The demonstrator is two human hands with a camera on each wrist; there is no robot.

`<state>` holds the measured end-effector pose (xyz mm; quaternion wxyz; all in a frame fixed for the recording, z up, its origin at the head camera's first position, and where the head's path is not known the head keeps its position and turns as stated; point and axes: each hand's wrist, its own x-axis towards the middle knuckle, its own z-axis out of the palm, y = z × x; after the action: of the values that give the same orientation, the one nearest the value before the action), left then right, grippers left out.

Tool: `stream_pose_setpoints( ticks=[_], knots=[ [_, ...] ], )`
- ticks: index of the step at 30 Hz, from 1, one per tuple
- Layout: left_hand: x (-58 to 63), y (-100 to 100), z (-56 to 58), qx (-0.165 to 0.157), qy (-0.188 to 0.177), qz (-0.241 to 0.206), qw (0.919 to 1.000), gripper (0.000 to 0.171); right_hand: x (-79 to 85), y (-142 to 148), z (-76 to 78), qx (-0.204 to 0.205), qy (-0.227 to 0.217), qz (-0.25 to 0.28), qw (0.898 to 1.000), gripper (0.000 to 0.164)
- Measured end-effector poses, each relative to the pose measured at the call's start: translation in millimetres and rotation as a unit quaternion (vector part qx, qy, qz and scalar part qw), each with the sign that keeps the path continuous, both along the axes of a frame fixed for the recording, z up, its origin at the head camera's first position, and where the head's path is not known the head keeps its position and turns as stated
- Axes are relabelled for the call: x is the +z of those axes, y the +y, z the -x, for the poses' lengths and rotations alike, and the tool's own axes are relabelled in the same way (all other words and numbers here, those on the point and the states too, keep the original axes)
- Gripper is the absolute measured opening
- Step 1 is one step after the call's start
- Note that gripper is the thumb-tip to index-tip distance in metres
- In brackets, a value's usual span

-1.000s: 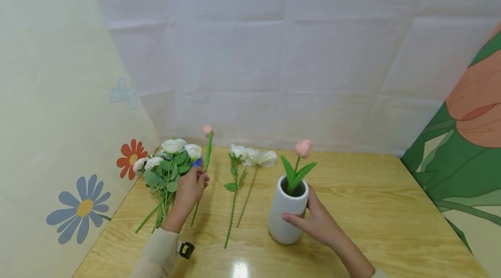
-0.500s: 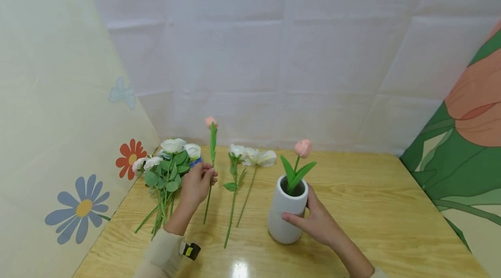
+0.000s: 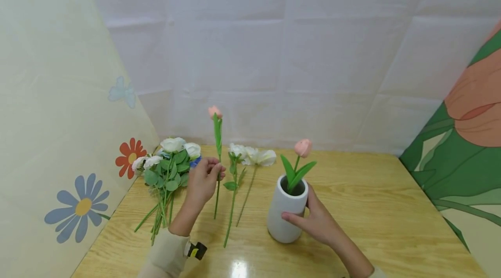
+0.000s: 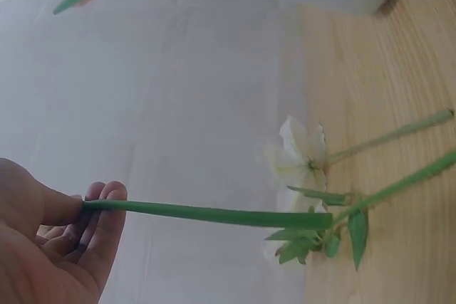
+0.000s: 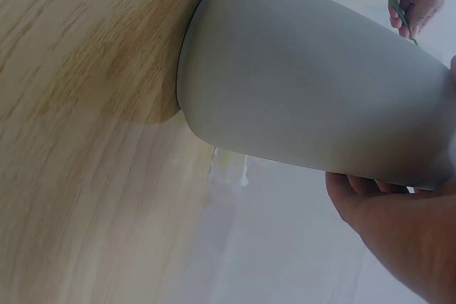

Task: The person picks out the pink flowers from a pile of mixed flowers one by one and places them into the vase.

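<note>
From here I see two white flowers (image 3: 250, 155) lying between my left hand (image 3: 204, 179), which pinches a pink tulip (image 3: 218, 132), and the white vase (image 3: 282, 215). A flower bunch (image 3: 172, 169) lies left. My right hand (image 3: 320, 222) grips the vase, with a second tulip (image 3: 303, 148) inside.

Wood-grain bench (image 3: 375, 208) is filling the lower part of the head view, pale yellow, shine spot glinting at bottom centre. Flower bunch (image 3: 172, 171), white blooms and green leaves, is lying lower left, stems pointing toward the bottom edge. Leafy white flower (image 3: 232, 202) and thin-stemmed white flower (image 3: 248, 193) are lying side by side, lower centre. White vase (image 3: 283, 219) is standing upright, right of them.
</note>
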<state>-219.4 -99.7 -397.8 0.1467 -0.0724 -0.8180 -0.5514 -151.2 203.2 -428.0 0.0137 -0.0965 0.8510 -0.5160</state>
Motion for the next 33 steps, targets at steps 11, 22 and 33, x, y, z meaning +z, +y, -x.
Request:
stream_pose_setpoints(
  ticks=[11,22,33],
  knots=[
    [15.8,17.8,-9.4,-0.033,0.023,-0.053,0.9978,0.017,-0.5,0.3,-0.1,0.001,0.001,0.001,1.000,0.097],
    [32.8,39.0,-17.6,-0.078,0.042,-0.150,0.9847,0.014,0.0,0.4,-0.6,0.003,0.008,-0.002,1.000,0.097],
    [52.0,58.5,-22.5,-0.123,0.087,-0.237,0.9597,0.013,1.3,0.5,-0.1,0.002,0.004,-0.006,1.000,0.098]
  ],
)
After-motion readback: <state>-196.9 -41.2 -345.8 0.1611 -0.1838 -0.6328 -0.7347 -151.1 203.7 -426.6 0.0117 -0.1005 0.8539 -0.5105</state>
